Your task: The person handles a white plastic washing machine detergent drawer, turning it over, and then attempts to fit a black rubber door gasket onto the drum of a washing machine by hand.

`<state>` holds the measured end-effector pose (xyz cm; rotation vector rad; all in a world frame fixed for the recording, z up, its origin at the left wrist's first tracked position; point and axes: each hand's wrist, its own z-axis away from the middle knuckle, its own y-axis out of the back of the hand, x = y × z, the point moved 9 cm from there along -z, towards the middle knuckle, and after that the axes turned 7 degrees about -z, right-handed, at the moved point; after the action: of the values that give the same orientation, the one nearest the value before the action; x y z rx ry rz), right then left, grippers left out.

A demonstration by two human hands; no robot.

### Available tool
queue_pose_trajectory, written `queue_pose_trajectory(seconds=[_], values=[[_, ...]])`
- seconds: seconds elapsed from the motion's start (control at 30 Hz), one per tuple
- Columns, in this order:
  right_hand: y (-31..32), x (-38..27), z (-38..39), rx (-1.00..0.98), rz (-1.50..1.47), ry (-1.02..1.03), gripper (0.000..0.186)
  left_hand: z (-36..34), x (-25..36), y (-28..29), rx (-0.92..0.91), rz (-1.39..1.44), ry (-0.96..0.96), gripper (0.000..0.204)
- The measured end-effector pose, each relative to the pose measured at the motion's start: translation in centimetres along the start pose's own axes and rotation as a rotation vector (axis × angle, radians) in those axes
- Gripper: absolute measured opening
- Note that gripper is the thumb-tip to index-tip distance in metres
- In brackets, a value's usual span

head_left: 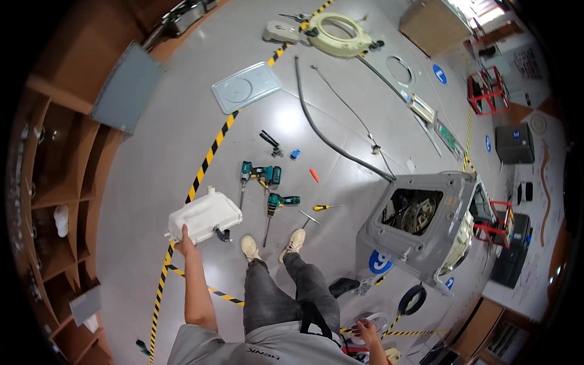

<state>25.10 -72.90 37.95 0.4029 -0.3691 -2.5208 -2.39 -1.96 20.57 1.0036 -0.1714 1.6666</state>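
Left hand: raised out to the person's left, fingers clamped on the near edge of a white plastic housing.
White plastic housing: boxy, with a short black hose stub at its lower right corner; held up off the grey floor, above the yellow-and-black floor tape.
Right hand: low at the person's right side, fingers curled against a pale round part; whether they actually grip it cannot be told, the view being small and at the rim.
Feet: two pale shoes side by side, toes towards the tools.
Tools on floor: two teal cordless drivers, one further from the shoes and one nearer, a yellow-handled screwdriver, an orange-handled one, a small blue piece.
Appliance: grey washing machine cabinet lying tilted to the person's right, panel opening showing the drum gear inside.
Loose parts: grey hose curving across the floor, pale flat cover panel, cream tub ring further off.
Left edge: wooden shelving.
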Motion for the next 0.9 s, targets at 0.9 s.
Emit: queue_pose_trajectory(seconds=[0.9], values=[[-13.8,-3.6,5.2,0.021,0.074,-0.033,0.026,-2.5,9.1,-5.8,-0.491,-0.231,-0.214,0.086]])
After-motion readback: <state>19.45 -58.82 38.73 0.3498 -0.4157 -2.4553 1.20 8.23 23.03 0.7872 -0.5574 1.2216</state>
